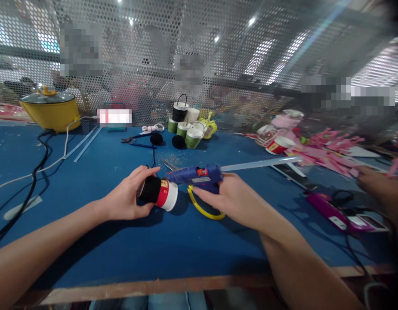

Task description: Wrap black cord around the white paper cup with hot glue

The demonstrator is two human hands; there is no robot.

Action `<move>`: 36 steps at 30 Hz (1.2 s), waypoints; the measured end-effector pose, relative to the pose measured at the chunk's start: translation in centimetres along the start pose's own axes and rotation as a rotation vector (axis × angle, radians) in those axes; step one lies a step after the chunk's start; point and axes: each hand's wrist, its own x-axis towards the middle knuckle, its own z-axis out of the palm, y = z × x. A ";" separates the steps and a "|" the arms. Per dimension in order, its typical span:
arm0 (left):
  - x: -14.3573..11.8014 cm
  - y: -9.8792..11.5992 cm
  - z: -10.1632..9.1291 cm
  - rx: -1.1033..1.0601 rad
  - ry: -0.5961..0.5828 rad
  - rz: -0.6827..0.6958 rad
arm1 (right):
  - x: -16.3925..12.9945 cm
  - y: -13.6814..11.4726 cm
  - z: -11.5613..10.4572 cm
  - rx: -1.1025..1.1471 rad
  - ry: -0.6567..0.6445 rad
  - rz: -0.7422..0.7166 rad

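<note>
My left hand (126,198) grips a small paper cup (160,193) lying on its side; the cup is half wrapped in black material, with a red and white band at its rim. My right hand (232,200) holds a blue glue gun (199,176) with a yellow trigger loop, and a clear glue stick (260,163) sticks out of its back. The gun's nozzle points left and touches the top of the cup. Both hands hover just above the blue table (121,241).
A yellow pot (50,110) and cables lie far left. Blue pliers (137,140), black pompoms and a cluster of green and black cups (186,125) sit ahead. Pink paper pieces (328,146), a purple device (331,211) and another person's hand (379,185) are at right. A perforated screen stands behind.
</note>
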 end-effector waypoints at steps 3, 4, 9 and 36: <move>0.0 0.0 0.0 0.000 0.005 0.007 | 0.0 -0.1 0.0 0.012 -0.016 0.017; 0.0 0.0 0.0 0.001 0.004 0.008 | -0.1 -0.1 -0.1 0.024 -0.020 0.015; 0.0 -0.1 0.0 0.002 -0.004 0.005 | -0.2 -0.2 -0.1 0.023 -0.013 0.005; 0.1 -0.3 0.0 -0.020 0.012 -0.038 | -1.6 -0.5 0.3 -0.008 -0.050 -0.026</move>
